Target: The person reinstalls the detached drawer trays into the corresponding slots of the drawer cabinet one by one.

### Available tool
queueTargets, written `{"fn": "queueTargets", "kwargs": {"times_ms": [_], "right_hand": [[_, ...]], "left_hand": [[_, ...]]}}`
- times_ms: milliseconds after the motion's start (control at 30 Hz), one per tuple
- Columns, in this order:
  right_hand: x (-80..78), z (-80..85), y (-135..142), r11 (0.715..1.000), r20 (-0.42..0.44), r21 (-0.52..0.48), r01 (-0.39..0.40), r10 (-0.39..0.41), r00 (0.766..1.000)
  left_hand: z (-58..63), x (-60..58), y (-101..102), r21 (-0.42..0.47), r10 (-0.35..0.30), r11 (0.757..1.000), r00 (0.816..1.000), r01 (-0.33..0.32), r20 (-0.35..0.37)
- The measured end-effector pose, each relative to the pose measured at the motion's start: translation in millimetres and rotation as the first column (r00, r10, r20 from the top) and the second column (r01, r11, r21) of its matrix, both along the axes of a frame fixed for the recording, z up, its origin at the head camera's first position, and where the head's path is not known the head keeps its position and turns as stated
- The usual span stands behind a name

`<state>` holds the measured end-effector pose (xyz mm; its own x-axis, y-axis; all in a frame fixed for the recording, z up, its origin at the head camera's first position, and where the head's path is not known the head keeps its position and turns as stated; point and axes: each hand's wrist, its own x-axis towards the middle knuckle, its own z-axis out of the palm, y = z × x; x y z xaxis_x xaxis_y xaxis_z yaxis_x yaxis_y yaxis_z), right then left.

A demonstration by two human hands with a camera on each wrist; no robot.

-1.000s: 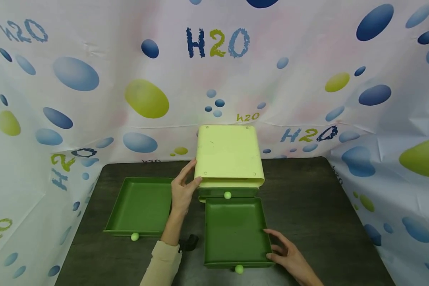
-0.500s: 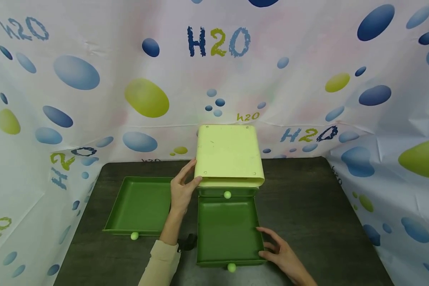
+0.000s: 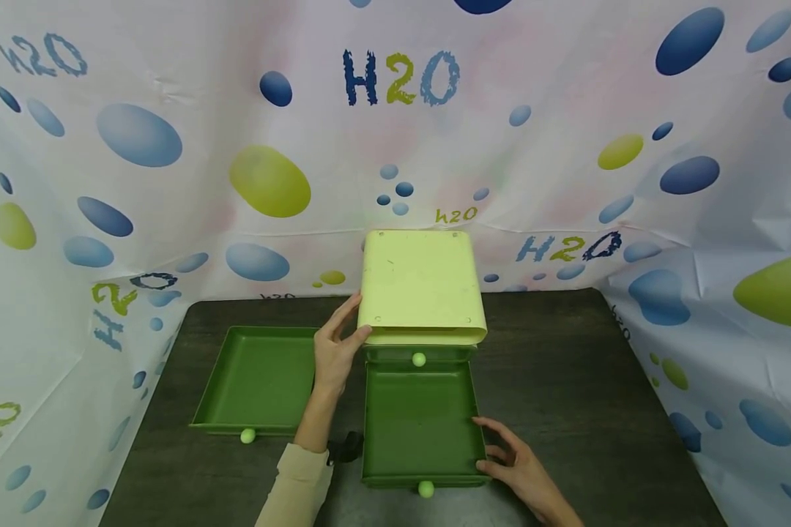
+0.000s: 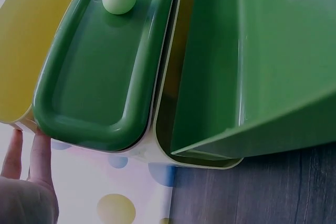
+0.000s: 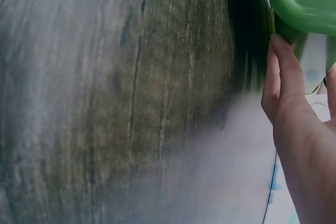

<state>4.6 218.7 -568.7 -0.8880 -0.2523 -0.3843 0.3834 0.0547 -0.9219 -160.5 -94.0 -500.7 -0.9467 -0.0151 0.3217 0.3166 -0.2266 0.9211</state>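
Observation:
A pale yellow drawer cabinet (image 3: 424, 278) stands at the table's back. My left hand (image 3: 332, 359) touches its left side with nearly straight fingers, thumb at the front corner. The top slot has no drawer; below it a green drawer (image 4: 100, 72) with a round light-green knob sits in its slot. In front lies another green drawer (image 3: 418, 428), its back end just inside the bottom slot in the left wrist view. My right hand (image 3: 524, 472) holds this drawer by its right side, thumb at the rim, some fingers hidden beneath or beside it.
A further green drawer (image 3: 266, 377) lies on the dark table (image 3: 567, 366) to the left, knob towards me. White cloth (image 3: 534, 183) with blue and green spots hangs behind and at both sides. A small black device (image 3: 351, 446) is at my left wrist.
The drawer in my right hand has moved left, into line with the cabinet, its back end now at the bottom slot. My left hand has stayed on the cabinet.

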Motion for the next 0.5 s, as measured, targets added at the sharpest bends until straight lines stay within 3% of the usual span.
{"fn": "queueTargets", "kwargs": {"times_ms": [267,500], "right_hand": [[-3.0,-1.3,-0.7,1.0,0.003,0.011,0.015,-0.015,1.0],[-10.5,-1.6,-6.2,0.995,0.004,0.078,0.067,-0.068,0.998]], "left_hand": [[-0.1,1.7,1.4,0.007,-0.01,1.0,1.0,0.01,0.002],[-0.2,1.1,-0.1,-0.004,-0.011,1.0,1.0,0.011,0.002]]}}
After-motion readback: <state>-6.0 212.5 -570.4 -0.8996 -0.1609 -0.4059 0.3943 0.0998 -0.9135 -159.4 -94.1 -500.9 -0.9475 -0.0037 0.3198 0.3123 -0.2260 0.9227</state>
